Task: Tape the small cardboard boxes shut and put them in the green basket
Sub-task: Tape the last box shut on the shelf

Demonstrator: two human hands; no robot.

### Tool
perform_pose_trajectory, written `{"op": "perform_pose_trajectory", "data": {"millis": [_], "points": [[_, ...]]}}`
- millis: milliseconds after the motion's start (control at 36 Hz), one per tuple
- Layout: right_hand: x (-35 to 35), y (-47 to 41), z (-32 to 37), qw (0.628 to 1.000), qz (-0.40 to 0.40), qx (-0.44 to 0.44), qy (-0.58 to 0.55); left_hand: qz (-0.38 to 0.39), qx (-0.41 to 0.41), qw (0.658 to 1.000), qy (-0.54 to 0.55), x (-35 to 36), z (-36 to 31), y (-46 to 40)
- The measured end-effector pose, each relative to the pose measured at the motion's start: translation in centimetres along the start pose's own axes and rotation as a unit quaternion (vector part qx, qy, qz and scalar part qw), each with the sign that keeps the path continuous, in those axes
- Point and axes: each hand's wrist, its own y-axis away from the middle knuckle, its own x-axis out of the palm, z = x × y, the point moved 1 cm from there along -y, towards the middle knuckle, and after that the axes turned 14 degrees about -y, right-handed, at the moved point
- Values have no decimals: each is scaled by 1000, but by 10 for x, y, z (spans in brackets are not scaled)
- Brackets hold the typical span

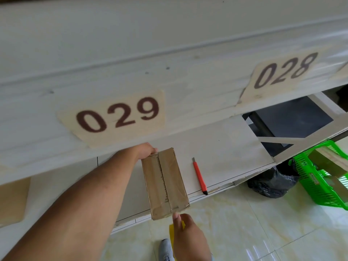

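A small brown cardboard box (165, 182) lies lengthwise on the white table, its near end hanging over the front edge. Clear tape runs along its top seam. My left hand (147, 150) holds the box's far end. My right hand (188, 235) is just below the near end, gripping a yellow tape roll (171, 230); its thumb touches the box's lower edge at the tape. The green basket (320, 178) stands on the floor at the right with cardboard boxes (327, 162) inside.
A red utility knife (200, 177) lies on the white table (226, 147) right of the box. A black plastic bag (271, 182) sits on the tiled floor beside the basket. Labels 029 (117, 115) and 028 (284, 74) mark the table. A flat cardboard sheet (11, 200) is at the left.
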Motion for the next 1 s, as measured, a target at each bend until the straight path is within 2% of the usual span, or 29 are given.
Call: {"op": "perform_pose_trajectory", "data": {"millis": [111, 194, 278, 333, 528, 694, 833, 861, 917, 944, 1000], "points": [[-1, 1, 1, 1000, 3, 2, 10, 11, 5, 998, -56, -1, -7, -3], [-2, 1, 1, 1000, 3, -2, 9, -28, 24, 996, -82, 0, -4, -5], [-5, 1, 0, 1000, 8, -5, 11, -88, 89, 986, -111, 0, -6, -1], [-7, 0, 0, 1000, 6, -6, 12, -98, 120, 981, -116, 0, -6, 4], [-12, 2, -2, 1000, 21, -22, -1, -125, 147, 971, -140, 15, 14, 31], [-14, -1, -7, 999, 22, -23, 11, -67, 105, 983, -138, 28, 19, 36], [-12, -4, -8, 999, 34, -21, -6, -40, 47, 973, -223, 23, 0, 32], [-12, -4, -7, 999, 40, -22, -8, -61, 50, 965, -249, 21, -2, 34], [-13, -4, -6, 998, 58, -22, -5, -166, 90, 947, -261, 20, -3, 40], [-13, -4, -5, 998, 66, -23, -5, -229, 116, 941, -218, 21, -2, 47], [-16, -4, -4, 997, 78, -25, -9, -325, 137, 935, -26, 32, 7, 68]]}}
